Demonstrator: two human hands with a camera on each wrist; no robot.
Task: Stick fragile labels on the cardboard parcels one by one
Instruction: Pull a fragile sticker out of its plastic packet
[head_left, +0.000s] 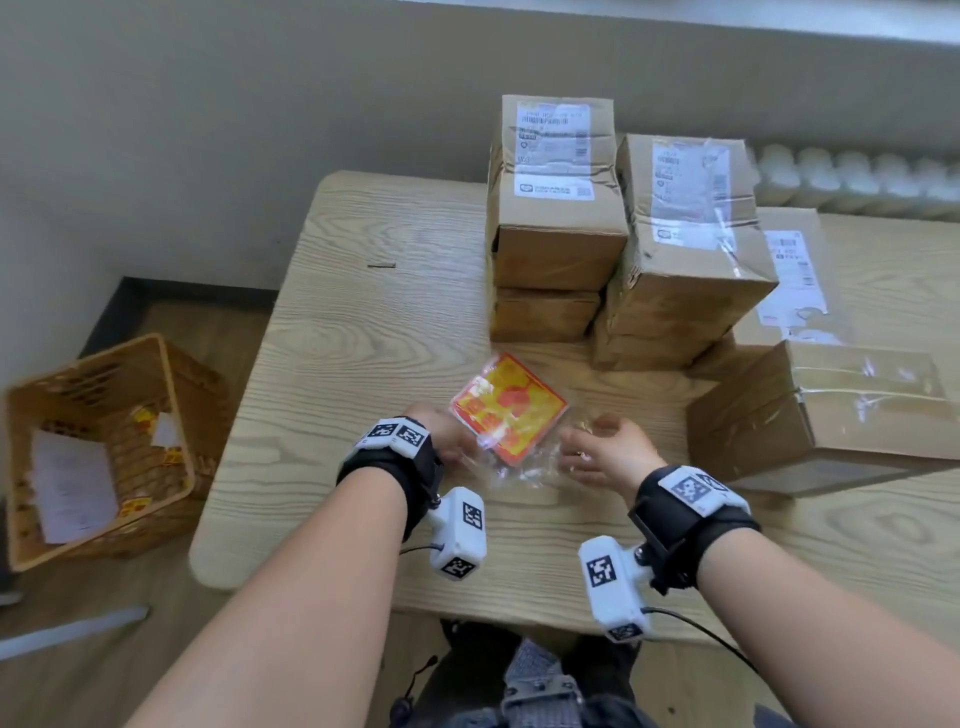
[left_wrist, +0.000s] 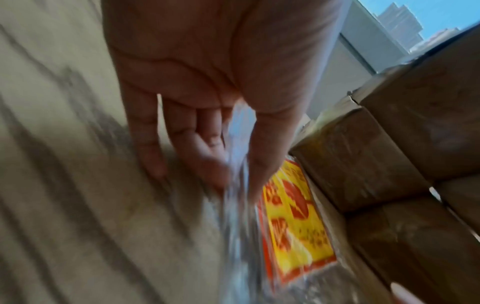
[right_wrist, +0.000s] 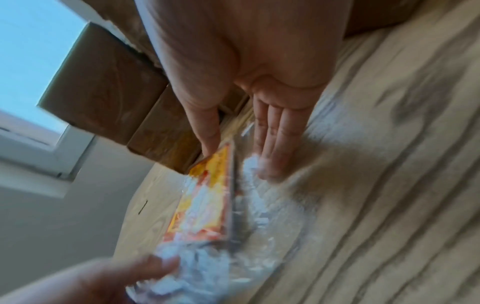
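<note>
A pack of yellow-and-red fragile labels (head_left: 506, 410) in a clear plastic bag lies on the wooden table (head_left: 363, 322), tilted up at its near left side. My left hand (head_left: 457, 447) pinches the bag's clear edge (left_wrist: 237, 164) between thumb and fingers. Just right of the pack is my right hand (head_left: 576, 447), with straight fingers (right_wrist: 272, 148) by the crinkled plastic and its thumb at the pack's far corner. Cardboard parcels stand behind: a left stack (head_left: 556, 228), a middle stack (head_left: 685, 270) and a low box (head_left: 831, 410) on the right.
A flat parcel (head_left: 795, 270) with a shipping label lies behind the low box. An orange plastic basket (head_left: 104, 447) holding peeled backing sheets stands on the floor to the left. A white radiator (head_left: 857, 176) runs along the back wall.
</note>
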